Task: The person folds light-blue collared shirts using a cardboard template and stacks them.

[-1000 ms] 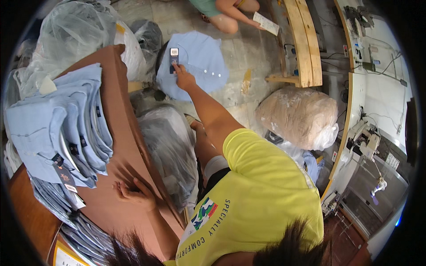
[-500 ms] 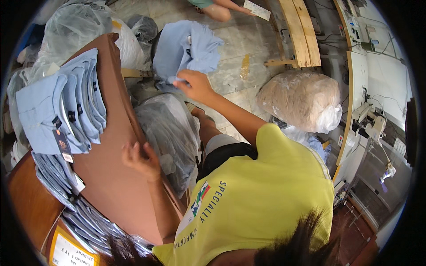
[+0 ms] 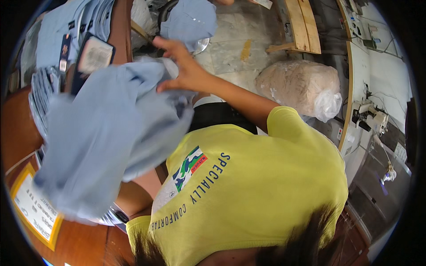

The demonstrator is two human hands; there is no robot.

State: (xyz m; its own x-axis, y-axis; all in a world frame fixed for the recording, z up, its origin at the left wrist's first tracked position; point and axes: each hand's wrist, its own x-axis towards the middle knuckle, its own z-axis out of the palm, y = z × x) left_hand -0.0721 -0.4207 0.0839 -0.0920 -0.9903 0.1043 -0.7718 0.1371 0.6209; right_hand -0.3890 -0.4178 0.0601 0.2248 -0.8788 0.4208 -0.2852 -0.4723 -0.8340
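Observation:
A light-blue shirt (image 3: 106, 119), smeared by motion, hangs loosely spread in front of me over the left side of the table. My right hand (image 3: 184, 66) is at its upper right edge, fingers and thumb apart, the thumb against or just over the cloth. My left forearm (image 3: 133, 197) reaches up under the shirt, which hides my left hand. Beside the shirt's top edge is a dark hang tag (image 3: 91, 57) with a pale label. Folded light-blue garments (image 3: 57, 31) with small dark labels lie stacked at the far left.
A heap of light-blue cloth (image 3: 188, 22) rests beyond my right hand. On the floor to the right sits a large plastic-wrapped bundle (image 3: 299, 86), below a wooden bench (image 3: 301, 26). A sewing machine (image 3: 372, 117) stands at the right. A yellow-edged paper sign (image 3: 35, 208) lies lower left.
The light-blue shirt has come over the table, covering my left hand, which was bare and open before. My right hand has drawn back from the heap, and the view has shifted.

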